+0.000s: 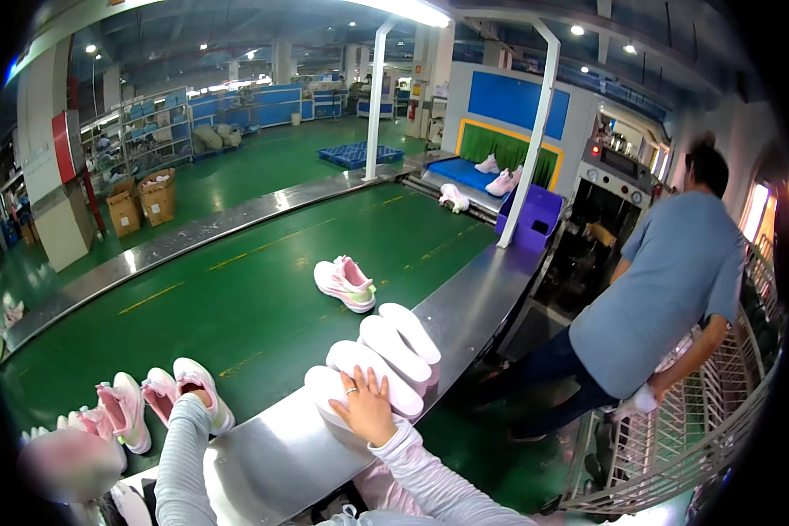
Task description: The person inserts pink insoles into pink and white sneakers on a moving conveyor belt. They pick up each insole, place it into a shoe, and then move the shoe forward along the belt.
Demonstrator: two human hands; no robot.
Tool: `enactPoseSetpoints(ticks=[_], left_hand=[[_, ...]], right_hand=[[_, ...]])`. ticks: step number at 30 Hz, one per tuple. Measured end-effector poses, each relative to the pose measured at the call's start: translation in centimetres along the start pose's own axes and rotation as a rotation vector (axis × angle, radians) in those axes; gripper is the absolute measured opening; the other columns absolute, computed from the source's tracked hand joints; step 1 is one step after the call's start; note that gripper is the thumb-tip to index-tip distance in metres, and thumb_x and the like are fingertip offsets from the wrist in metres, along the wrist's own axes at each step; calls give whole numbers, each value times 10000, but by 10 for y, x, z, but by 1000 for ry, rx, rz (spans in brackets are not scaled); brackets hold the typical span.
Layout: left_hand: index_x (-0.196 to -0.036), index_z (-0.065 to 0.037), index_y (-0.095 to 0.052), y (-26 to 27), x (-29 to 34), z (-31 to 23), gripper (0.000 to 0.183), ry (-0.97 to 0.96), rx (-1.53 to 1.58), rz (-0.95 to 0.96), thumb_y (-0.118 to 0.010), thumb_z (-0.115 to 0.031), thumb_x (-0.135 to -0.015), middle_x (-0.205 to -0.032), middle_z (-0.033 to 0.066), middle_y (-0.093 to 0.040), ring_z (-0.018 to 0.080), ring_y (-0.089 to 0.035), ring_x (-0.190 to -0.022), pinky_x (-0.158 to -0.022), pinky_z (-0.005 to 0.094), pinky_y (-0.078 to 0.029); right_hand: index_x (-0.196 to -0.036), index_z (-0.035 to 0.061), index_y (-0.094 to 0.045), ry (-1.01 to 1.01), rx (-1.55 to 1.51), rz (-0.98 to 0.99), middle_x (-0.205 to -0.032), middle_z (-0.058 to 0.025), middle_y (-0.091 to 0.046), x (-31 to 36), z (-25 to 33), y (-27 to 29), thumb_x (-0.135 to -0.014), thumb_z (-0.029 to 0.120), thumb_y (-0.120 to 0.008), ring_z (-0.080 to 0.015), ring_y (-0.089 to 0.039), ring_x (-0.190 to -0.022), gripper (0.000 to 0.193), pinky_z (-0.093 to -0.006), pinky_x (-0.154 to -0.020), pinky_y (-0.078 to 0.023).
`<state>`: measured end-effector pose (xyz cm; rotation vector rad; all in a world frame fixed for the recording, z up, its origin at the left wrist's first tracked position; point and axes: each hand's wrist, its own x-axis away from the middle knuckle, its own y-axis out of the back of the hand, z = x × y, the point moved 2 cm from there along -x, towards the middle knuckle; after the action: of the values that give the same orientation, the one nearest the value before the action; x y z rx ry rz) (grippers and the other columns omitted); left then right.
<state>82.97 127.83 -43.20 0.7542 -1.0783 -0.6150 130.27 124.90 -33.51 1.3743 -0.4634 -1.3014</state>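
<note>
My left hand (200, 396) reaches into the opening of a pink and white sneaker (216, 407) on the green conveyor belt, and its fingers are hidden inside. Several similar sneakers (125, 412) stand in a row to its left. On the metal ledge, my right hand (368, 410) lies with fingers spread across white insoles (359, 357); a ring shows on one finger. More white insoles (409, 331) overlap beside it, farther along the ledge. A lone pink sneaker (345, 282) sits on the belt beyond them.
At right, a person in a blue shirt (666, 289) bends over a wire rack (675, 430), holding something whitish. Farther along the belt are a purple bin (533, 217), a white post (528, 131) and a curtained machine opening (510, 151) with sneakers before it. Cardboard boxes (156, 200) stand far left.
</note>
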Motion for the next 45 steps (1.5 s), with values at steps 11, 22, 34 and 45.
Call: enactPoseSetpoints(ticks=[11,22,34,45], left_hand=[[-1011,-74,-638,-14,4,2,233,-79,8,80,-524,-197,-849,-977,119,-629,265,-592,-981,-861,425,-472],[-1081,-73,-605,-7,16,48,276,-246,2,-134,-503,-228,-876,-1035,102,-604,257,-560,-1067,-909,443,-450],[-1286,-81,-420,-23,73,11,447,-117,2408,-691,-453,-370,-947,-1188,103,-514,318,-562,-1054,-827,448,-515],[-1060,-6,-530,3,89,9,323,111,2352,-742,-449,-283,-915,-963,167,-625,312,-674,-734,-513,314,-547]], right_hand=[[-1294,76,-493,-22,-36,2,-1357,-203,-431,-3,-6,1,-860,472,-518,-409,-368,-1272,588,-578,-1051,-208],[-1255,63,-510,134,-266,136,-1214,-220,-548,-28,-20,79,-859,382,-567,-406,-506,-1127,511,-512,-969,-364],[-1158,50,-580,183,-219,216,-1008,-167,-646,-191,-91,27,-829,312,-615,-308,-624,-906,422,-384,-803,-483],[-1294,230,-511,-210,314,719,-1246,-107,-572,-306,-157,-109,-674,408,-720,-281,-558,-1135,679,-506,-963,-407]])
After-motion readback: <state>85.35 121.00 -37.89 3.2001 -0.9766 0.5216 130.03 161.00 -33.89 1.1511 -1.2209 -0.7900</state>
